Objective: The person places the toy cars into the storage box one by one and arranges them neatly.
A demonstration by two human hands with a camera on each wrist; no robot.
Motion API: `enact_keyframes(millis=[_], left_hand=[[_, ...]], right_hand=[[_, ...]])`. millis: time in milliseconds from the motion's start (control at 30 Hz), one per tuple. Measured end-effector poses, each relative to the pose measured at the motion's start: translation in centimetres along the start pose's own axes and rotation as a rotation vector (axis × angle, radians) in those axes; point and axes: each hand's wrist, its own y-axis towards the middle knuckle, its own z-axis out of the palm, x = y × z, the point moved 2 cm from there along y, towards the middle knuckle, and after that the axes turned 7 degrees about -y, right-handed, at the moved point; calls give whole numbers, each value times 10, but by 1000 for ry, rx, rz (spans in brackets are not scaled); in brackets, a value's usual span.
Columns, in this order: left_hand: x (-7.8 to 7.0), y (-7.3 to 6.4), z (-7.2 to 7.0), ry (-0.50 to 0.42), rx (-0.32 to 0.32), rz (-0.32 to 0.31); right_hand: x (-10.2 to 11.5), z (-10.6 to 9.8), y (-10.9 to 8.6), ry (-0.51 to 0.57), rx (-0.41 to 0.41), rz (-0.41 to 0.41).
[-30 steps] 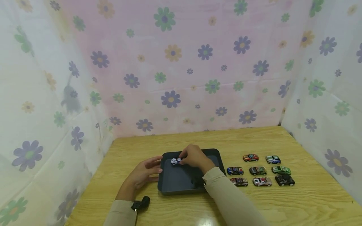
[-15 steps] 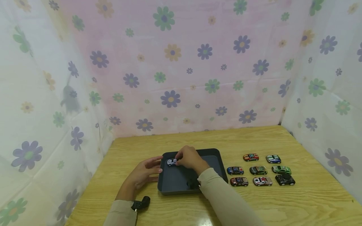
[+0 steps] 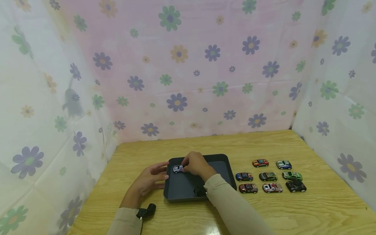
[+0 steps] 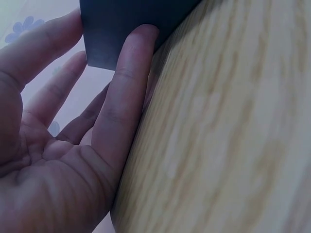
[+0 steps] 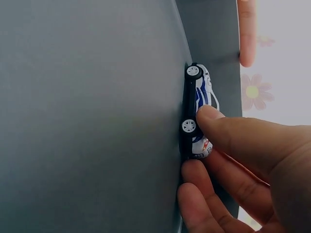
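A white and blue toy car [image 3: 178, 168] stands on its wheels in the back left part of a dark grey tray [image 3: 188, 192]. My right hand [image 3: 196, 164] reaches into the tray and pinches the car between thumb and fingers, as the right wrist view shows with the thumb on the side of the car [image 5: 203, 92]. At the tray's left side, my left hand [image 3: 149, 179] has its fingers extended. In the left wrist view its thumb [image 4: 129, 73] lies against the outer wall of the tray [image 4: 126, 29], and other fingertips touch the tray's edge.
Right of the tray, several toy cars stand in loose rows on the wooden table [image 3: 141, 153], among them a red and orange one [image 3: 260, 163], a green one [image 3: 292, 176] and a black one [image 3: 296, 186]. Flowered cloth [image 3: 191, 85] encloses the table's back and sides.
My right hand has moved the white and blue toy car a little to the left inside the tray, then stayed nearly still. The left hand keeps its place at the tray's side.
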Motion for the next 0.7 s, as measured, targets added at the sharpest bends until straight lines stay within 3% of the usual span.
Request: enact_keyframes(millis=[400,700], left_hand=[[-1,2,0,7,-6,-1],[1,4,0,-1,-13,-15]], right_hand=[[-1,-5,0,0,-5,19],[-2,-24,-12,11,8,-14]])
